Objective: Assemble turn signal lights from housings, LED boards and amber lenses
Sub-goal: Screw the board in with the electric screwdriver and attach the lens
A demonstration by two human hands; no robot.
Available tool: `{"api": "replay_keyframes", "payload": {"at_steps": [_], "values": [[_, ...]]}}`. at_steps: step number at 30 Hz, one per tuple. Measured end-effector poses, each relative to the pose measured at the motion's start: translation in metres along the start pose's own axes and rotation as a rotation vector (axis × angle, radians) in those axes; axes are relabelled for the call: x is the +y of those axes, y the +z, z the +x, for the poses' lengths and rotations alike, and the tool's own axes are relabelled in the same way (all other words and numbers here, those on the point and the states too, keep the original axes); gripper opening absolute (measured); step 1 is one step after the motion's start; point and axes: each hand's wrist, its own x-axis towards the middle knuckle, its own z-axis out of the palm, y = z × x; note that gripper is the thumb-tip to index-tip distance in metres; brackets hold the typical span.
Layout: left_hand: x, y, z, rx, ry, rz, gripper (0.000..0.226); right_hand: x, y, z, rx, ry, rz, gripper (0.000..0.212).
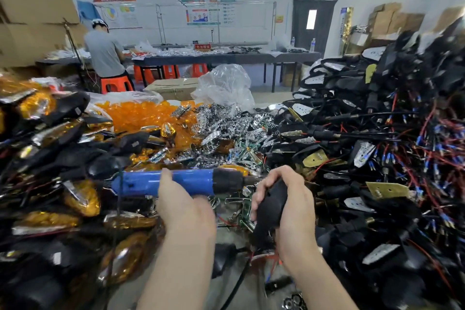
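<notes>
Gripping a blue electric screwdriver [141,181] in the left hand [185,202], clasping a black housing [270,206] in the curled right hand [294,206].

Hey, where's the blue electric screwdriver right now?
Head view, lower centre-left: the blue electric screwdriver is held level in the left hand, its tip pointing at the black housing gripped by the right hand.

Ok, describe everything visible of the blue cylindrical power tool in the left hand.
The blue cylindrical power screwdriver looks like smooth plastic, with a black collar and a dark narrow nose at its right end. It lies roughly horizontal above the parts heap. The left hand grips its middle. Its nose points toward the black plastic housing gripped by the right hand; contact is too blurred to tell.
</notes>
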Motion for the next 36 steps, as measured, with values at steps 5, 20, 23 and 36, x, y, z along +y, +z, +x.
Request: {"api": "replay_keyframes", "payload": {"at_steps": [5, 20, 23, 36], "values": [[-0.021, 0.000, -0.022, 0.019, -0.115, 0.151, 0.022, -0.013, 0.006, -0.010, 0.118, 0.074, -0.108, 0.035], [0.081, -0.015, -0.061, -0.713, -0.075, 0.965, 0.034, -0.059, 0.120, -0.023, 0.059, -0.095, -0.256, 0.009], [0.132, -0.018, -0.077, -0.905, 0.146, 1.105, 0.044, -0.080, 0.154, -0.021, 0.009, -0.090, -0.082, 0.006], [0.246, 0.005, -0.033, -0.702, 1.209, 1.468, 0.029, -0.062, 0.232, 0.001, -0.208, 0.012, 0.052, 0.031]]}}
